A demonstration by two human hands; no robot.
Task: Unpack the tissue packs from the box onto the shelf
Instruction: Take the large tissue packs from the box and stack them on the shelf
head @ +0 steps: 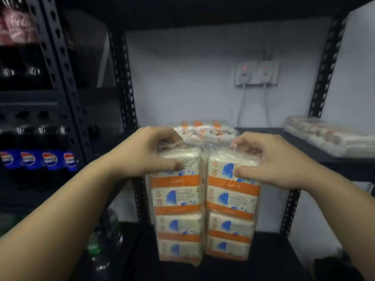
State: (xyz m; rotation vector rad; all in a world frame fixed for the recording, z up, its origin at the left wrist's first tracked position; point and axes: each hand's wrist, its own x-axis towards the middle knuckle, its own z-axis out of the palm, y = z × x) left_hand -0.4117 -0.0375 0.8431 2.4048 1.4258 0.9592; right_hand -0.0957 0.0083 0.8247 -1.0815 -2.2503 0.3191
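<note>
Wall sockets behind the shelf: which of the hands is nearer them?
Right. The right hand grips the tissue bundle almost straight below the wall sockets; the left hand grips it farther left.

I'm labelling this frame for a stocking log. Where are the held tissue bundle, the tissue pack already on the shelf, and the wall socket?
held tissue bundle (203,201): head view, front face, centre seam.
tissue pack already on the shelf (205,129): head view, top wrapper.
wall socket (256,73): head view, middle of the plate.
</note>
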